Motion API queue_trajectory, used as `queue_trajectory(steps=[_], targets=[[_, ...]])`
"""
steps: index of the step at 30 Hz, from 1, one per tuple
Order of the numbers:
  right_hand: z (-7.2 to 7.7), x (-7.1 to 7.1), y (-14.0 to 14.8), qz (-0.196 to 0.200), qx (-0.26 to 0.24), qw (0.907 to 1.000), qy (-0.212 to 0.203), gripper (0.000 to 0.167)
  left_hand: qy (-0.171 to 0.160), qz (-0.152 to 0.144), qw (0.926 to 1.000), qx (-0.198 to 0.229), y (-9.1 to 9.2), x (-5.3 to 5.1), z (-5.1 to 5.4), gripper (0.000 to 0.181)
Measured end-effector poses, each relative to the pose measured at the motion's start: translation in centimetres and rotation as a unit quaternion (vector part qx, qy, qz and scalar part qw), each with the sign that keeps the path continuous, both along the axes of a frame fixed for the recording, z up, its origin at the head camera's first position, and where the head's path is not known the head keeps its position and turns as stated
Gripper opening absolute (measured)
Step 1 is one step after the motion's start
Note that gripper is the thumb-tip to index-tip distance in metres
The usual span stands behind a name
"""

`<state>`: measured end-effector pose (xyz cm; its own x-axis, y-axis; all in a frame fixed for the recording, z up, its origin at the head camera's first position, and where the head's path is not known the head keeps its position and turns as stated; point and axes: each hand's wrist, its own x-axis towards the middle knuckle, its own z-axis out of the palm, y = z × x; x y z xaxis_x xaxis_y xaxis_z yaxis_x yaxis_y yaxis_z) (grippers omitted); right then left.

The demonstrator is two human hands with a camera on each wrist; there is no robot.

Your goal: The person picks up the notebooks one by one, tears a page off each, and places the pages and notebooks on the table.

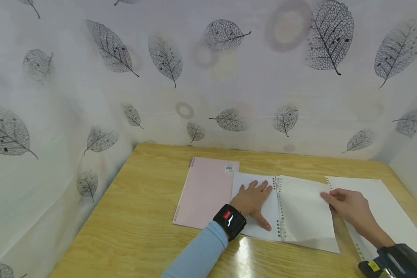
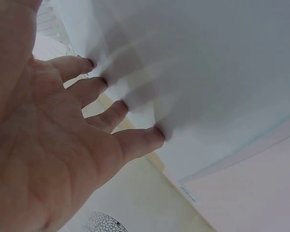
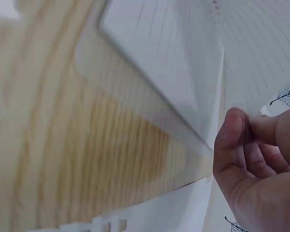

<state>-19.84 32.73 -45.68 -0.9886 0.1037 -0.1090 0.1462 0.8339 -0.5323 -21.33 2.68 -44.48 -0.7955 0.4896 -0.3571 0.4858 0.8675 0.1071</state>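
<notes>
A spiral-bound notebook (image 1: 307, 216) with white pages lies spread out on the wooden table, its row of rings running down the middle. My left hand (image 1: 253, 200) presses on its left page, fingers spread; the left wrist view shows the palm side of the hand (image 2: 72, 140) with straight fingertips touching the white paper. At the outer edge of the right page, my right hand (image 1: 351, 206) pinches a sheet between thumb and fingers. The right wrist view shows that lined sheet (image 3: 261, 53) slightly raised, its edge held by the hand (image 3: 261, 159).
A pink spiral notebook (image 1: 206, 193) with a barcode sticker lies left, partly under the white page. On the right is a loose white sheet (image 1: 361, 189) with punched holes along one edge, partly beneath my right forearm. A leaf-patterned curtain or wall covering (image 1: 160, 96) stands behind the table (image 1: 132, 216).
</notes>
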Motion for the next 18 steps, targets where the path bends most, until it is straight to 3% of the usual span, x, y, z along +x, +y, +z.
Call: queue_trajectory(steps=[7,14,18], targets=[[-0.1,0.5,-0.1,-0.027,-0.058,0.9979,-0.013,0.063,-0.004,0.002,1.0000,0.006,0.0,0.2,0.0,0.127],[0.4,0.9,-0.1,-0.036,-0.138,0.9864,-0.082,0.083,-0.011,0.000,0.9999,-0.004,0.0,0.2,0.1,0.128],[0.7,1.5,0.0,-0.031,-0.166,0.9801,-0.105,0.081,-0.010,-0.002,0.9999,-0.005,0.0,0.1,0.2,0.128]])
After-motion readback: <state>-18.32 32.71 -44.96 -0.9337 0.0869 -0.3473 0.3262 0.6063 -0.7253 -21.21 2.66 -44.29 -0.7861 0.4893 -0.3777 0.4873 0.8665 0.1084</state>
